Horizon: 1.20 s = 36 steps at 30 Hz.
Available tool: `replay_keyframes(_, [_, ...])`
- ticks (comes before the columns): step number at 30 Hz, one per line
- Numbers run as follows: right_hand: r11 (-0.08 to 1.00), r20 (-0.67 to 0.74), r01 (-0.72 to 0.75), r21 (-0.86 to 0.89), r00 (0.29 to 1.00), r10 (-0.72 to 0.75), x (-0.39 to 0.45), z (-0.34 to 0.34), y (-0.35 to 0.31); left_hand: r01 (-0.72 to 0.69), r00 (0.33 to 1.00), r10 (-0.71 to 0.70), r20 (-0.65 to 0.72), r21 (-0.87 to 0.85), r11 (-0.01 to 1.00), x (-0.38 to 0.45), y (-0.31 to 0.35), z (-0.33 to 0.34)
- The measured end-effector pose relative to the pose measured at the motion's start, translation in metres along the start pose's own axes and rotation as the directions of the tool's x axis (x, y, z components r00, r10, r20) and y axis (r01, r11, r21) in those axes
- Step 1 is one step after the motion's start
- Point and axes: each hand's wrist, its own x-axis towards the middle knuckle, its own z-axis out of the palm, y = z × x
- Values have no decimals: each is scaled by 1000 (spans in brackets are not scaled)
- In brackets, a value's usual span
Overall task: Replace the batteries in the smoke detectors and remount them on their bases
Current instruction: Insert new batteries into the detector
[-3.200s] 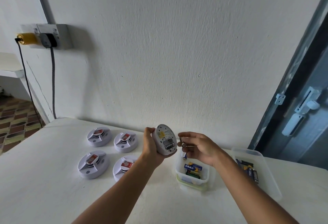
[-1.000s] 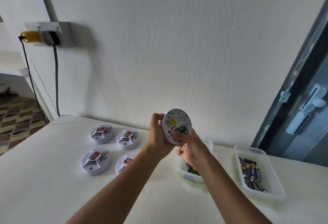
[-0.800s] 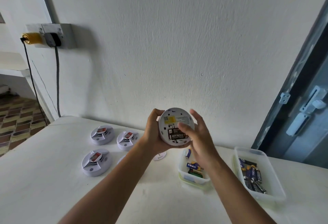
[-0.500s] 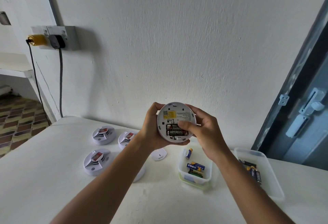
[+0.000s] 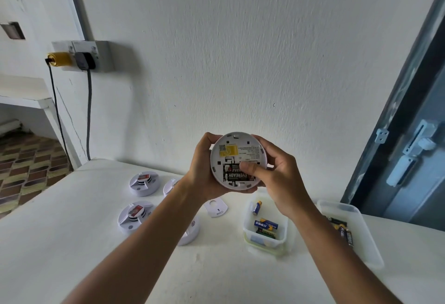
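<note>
**Thumb on the batteries, detector held up over the table**

I hold the smoke detector (image 5: pixel 238 160) up in front of the wall, its back turned toward me. My left hand (image 5: pixel 204 171) wraps its left rim, fingers curled behind it. My right hand (image 5: pixel 277 176) grasps the right rim, and its thumb (image 5: pixel 249 167) presses on the black batteries (image 5: pixel 234 175) seated in the open compartment. A yellow sticker (image 5: pixel 228 150) sits above that compartment.

Below the detector, on the white table (image 5: pixel 60 243), lies a small white cover plate (image 5: pixel 216 207). Right of that plate stands a small clear tub (image 5: pixel 266 229) with loose batteries; further right is a larger clear tray (image 5: pixel 356 231) holding more. Left of the plate sit four other detectors (image 5: pixel 144 183), two partly hidden by my left forearm.
</note>
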Motion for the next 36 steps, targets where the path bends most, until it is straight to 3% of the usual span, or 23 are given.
replay_keyframes(7, [999,-39,29,-23,999,-30,-11,5,-9,-19,1000,19,16,17,1000,-9,-1,8])
replay_keyframes(11, [997,21,37,-65,999,-36,-15,1,-16,-17,1000,17,20,-1,1000,-11,-1,10])
replay_keyframes(21, [1000,-30,28,12,999,-28,-19,-1,-19,-27,999,26,19,48,998,-14,-4,17])
replay_keyframes(31, [999,34,41,14,999,-42,-25,-10,-19,-2,1000,2,19,11,1000,-15,-10,23])
replay_keyframes(36, [992,202,-38,119,979,14,-26,-22,-17,-17,1000,17,13,-14,1000,-15,-11,25])
